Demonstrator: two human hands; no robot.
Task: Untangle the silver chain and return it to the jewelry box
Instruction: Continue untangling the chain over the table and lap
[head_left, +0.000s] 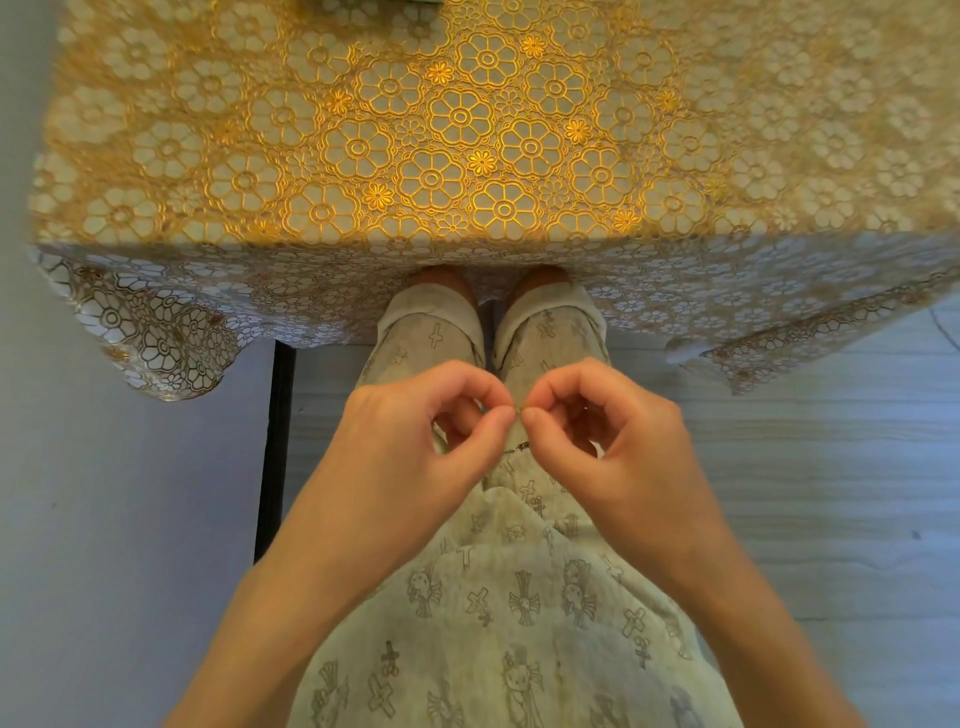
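Note:
A thin silver chain shows only as a short strand between my two hands, held in the air above my legs and in front of the table edge. My left hand pinches it between thumb and forefinger, the other fingers curled. My right hand pinches it the same way, fingertips almost touching the left ones. Most of the chain is hidden by my fingers. A dark object cut off at the top edge of the table may be the jewelry box; I cannot tell.
A table with a gold floral lace cloth fills the upper half, its hem hanging down in front. My legs in pale printed trousers stand below my hands. A black table leg is at the left, over pale floor.

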